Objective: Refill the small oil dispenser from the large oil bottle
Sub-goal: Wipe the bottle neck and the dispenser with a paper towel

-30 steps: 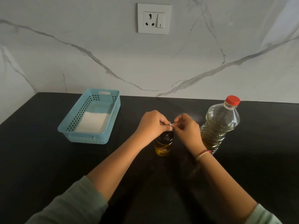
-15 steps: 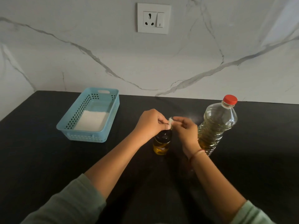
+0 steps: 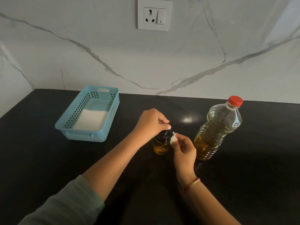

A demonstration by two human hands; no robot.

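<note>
The small oil dispenser [image 3: 161, 144], dark-topped with a little yellow oil at its bottom, stands on the black counter [image 3: 243, 176]. My left hand [image 3: 151, 121] grips its top from above. My right hand [image 3: 183, 148] pinches a small white plug-like piece [image 3: 173, 138] just to the right of the dispenser's top. The large clear oil bottle [image 3: 217, 132] with a red cap [image 3: 235, 101] stands upright to the right, partly filled with golden oil; neither hand touches it.
A light blue perforated basket [image 3: 68, 127] with a white folded cloth [image 3: 90, 120] inside sits at the back left. A marble wall with a socket and switch [image 3: 154, 14] rises behind the counter.
Both hands were together at the dispenser's top. My right hand has drawn down and to the right with the small white piece, now apart from the top. My left hand stays on the dispenser.
</note>
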